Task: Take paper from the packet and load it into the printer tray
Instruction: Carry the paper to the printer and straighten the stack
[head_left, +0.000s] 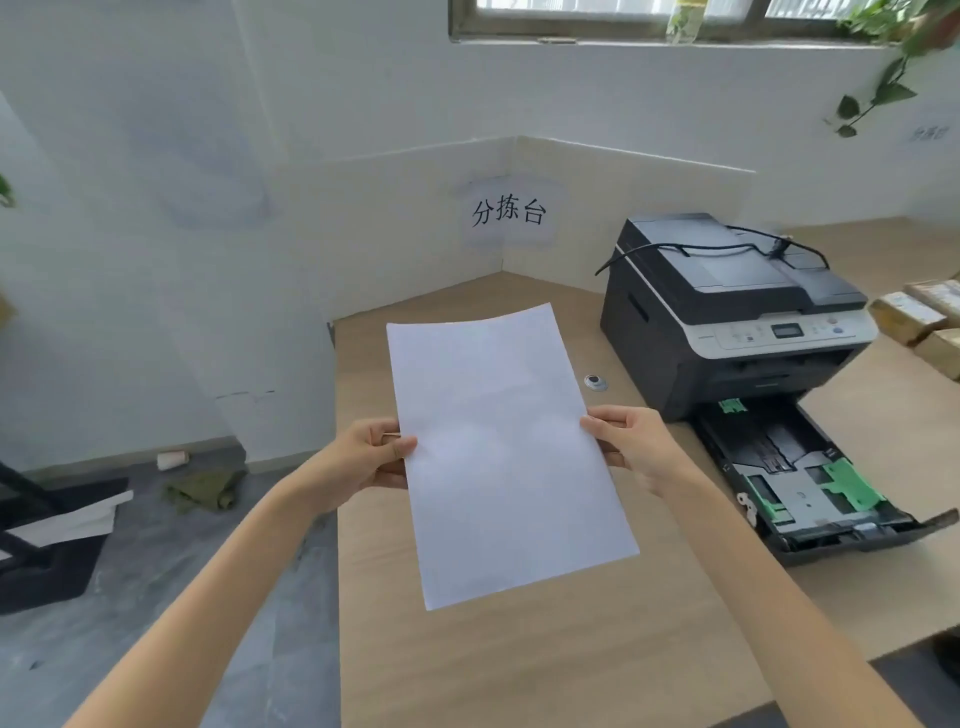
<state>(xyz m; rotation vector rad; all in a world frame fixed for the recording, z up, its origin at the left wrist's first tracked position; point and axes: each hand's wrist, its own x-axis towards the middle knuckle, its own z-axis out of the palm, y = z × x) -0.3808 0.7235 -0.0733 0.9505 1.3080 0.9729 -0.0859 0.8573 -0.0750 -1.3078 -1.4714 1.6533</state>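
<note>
White paper (498, 452) is held flat above the wooden table, long side running away from me. My left hand (371, 452) pinches its left edge and my right hand (631, 447) pinches its right edge. How many sheets there are I cannot tell. To the right stands a black and grey printer (727, 306). Its paper tray (810, 478) is pulled out toward me, with green guides and no paper visible in it. The tray lies right of my right hand, apart from the paper. No packet is in view.
The wooden table (519, 649) ends at its left edge, with grey floor beyond. A low cream partition (415, 234) with a printed sign backs the table. A black cable (717, 249) lies over the printer top. Cardboard boxes (919, 322) sit at far right.
</note>
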